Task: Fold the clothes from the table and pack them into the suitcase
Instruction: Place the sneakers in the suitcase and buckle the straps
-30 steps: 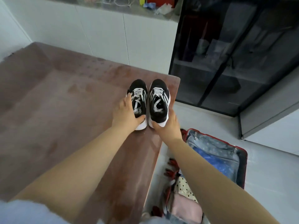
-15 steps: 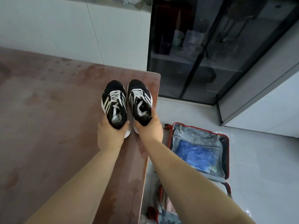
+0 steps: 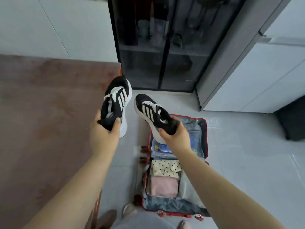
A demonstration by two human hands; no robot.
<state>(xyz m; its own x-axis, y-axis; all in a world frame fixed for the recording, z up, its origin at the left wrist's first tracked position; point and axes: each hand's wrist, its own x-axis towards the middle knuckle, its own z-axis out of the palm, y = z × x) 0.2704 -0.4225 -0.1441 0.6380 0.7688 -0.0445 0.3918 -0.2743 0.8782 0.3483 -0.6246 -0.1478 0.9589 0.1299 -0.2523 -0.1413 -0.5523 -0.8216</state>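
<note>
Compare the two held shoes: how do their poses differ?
Left shoe, in the left hand, points away; right shoe, in the right hand, angles leftward. Left shoe is beside the table edge; right shoe's heel is over the suitcase. Both are black, white-striped, gripped at the heel.

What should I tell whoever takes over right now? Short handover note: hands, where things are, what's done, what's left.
Left hand grips the heel of one black sneaker, in the air by the table corner.
Right hand grips the heel of the other sneaker, above the open suitcase on the floor.
Done: polka-dot garment and pink garment lie folded in the suitcase's near half.
Left: set both sneakers inside, then probably close it.
</note>
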